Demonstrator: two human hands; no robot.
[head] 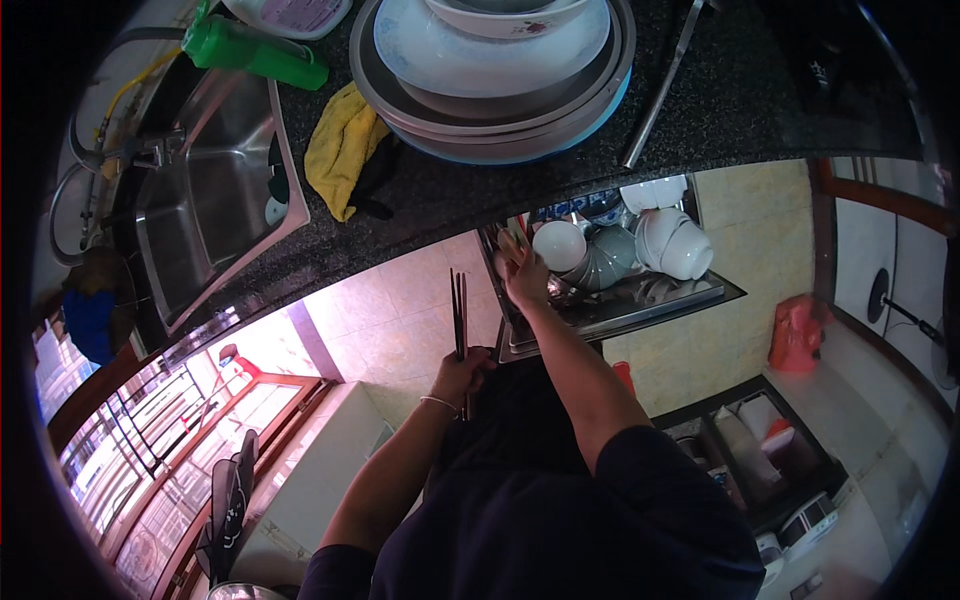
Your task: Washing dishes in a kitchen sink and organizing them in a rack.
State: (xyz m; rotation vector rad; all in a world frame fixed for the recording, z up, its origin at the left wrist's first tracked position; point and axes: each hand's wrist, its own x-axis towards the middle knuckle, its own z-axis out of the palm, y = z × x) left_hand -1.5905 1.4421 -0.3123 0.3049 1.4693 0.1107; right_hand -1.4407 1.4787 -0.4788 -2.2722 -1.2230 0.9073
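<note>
My left hand [459,375] is closed around several dark chopsticks [459,307], held upright in the view beside the open drawer. My right hand [523,274] reaches into the left end of the pulled-out metal dish drawer [645,311], among utensils there. Whether its fingers grip anything cannot be made out. Just right of it lie a white bowl [559,246] and a row of grey bowls [609,257]. White bowls [675,244] lean together at the drawer's right side.
On the dark speckled counter [420,202] stand stacked basins [495,139] with a plate [495,67] and bowls on top, a yellow cloth [341,146], a green bottle [255,54] and a metal rod [660,97]. A steel sink [225,180] is at left, a red bag [799,334] at right.
</note>
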